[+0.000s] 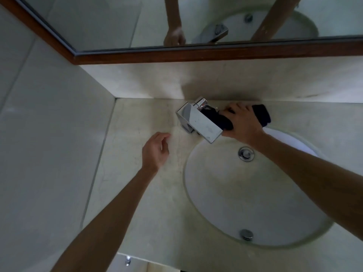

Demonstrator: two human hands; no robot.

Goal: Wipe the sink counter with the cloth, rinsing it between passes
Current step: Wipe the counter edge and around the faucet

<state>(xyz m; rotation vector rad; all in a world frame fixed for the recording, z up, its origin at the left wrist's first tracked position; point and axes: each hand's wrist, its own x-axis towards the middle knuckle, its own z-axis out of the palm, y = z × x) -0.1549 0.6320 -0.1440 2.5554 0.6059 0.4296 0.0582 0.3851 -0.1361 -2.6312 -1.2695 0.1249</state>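
A dark cloth point(262, 114) lies on the pale stone counter point(137, 118) behind the oval basin point(212, 203), right beside the chrome tap point(198, 122). My right hand point(242, 122) presses down on the cloth and grips it, with dark ends showing on both sides of the hand. My left hand point(156, 151) hovers over the counter left of the tap, fingers loosely curled and holding nothing. No water runs from the tap.
A wood-framed mirror point(196, 20) hangs above the backsplash and reflects both arms and the tap. A tiled wall point(49, 134) closes the counter on the left. The basin has a drain point(246, 153) and an overflow fitting point(247, 234).
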